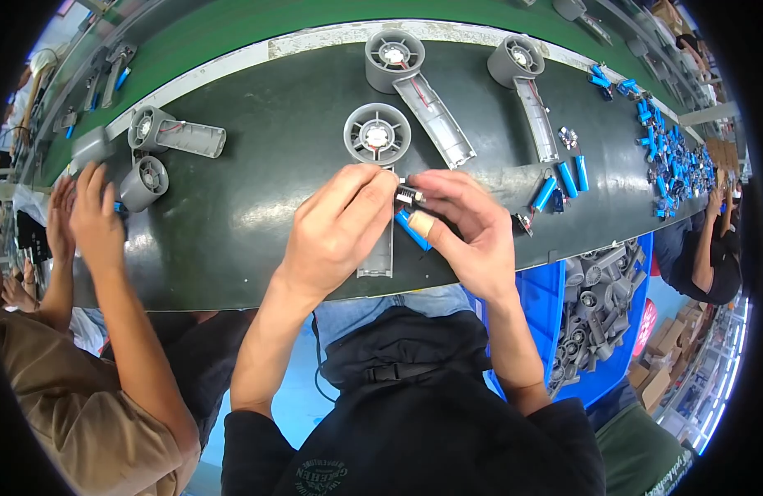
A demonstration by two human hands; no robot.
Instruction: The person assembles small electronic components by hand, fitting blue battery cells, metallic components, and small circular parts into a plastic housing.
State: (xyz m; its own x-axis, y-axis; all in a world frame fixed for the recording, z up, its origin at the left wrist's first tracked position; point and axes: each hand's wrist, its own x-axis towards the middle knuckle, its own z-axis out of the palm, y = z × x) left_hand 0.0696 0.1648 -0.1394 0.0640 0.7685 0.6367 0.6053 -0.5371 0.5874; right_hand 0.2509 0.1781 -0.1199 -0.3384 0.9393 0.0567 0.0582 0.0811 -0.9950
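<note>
Between my hands is a small black part [407, 196] with a light metal end. My left hand [336, 225] pinches it from the left, fingertips bent together. My right hand [476, 230] closes around its other side, the thumb wrapped in beige tape. A blue battery cell [413, 231] shows just below the black part; whether it is joined to it I cannot tell. Under my hands lies a grey fan housing, its round fan end [376, 135] beyond them and its open handle [375, 263] reaching toward me, partly covered by my fingers.
Two more fan housings [435, 120] [534, 116] lie farther back on the dark bench [257, 207]. Loose blue cells [566, 179] are at right, a large pile [670, 157] beyond. A blue bin [526, 318] of grey parts stands lower right. A co-worker's hands [96, 215] work at left.
</note>
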